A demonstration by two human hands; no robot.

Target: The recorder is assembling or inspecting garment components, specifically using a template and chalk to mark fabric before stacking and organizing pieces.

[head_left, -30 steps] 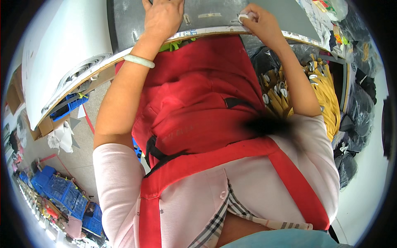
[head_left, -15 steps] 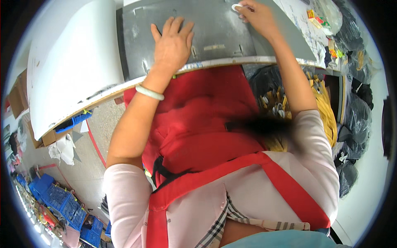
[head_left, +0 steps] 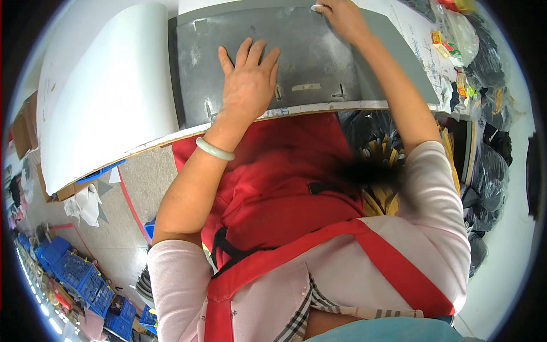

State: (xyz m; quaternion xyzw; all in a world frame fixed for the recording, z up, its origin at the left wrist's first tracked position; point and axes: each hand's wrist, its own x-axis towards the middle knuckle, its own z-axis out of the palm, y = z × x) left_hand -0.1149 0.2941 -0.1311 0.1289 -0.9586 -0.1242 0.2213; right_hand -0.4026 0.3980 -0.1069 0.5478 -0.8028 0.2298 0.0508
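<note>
My left hand (head_left: pixel 249 82) lies with spread fingers on a dark grey template sheet (head_left: pixel 310 54), which has small slots and pale smudges. At the sheet's far edge, my right hand (head_left: pixel 343 21) pinches a small white piece (head_left: pixel 317 8) that looks like tailor's chalk. Its tip is at or very near that edge; contact cannot be made out. Beneath the template, a lighter grey sheet of material (head_left: pixel 390 54) reaches out to the right.
A large curled white sheet (head_left: pixel 108 80) covers the table's left side. Clear plastic bags (head_left: pixel 458 34) and scraps sit at the right end. Black bags (head_left: pixel 490 171) stand beyond the table, yellow pieces (head_left: pixel 382 199) below it. Blue crates (head_left: pixel 85 279) are on the floor at left.
My right hand has moved the white piece leftward and farther away, up to the template's far edge. My left hand has stayed on the template. The whole view has shifted slightly.
</note>
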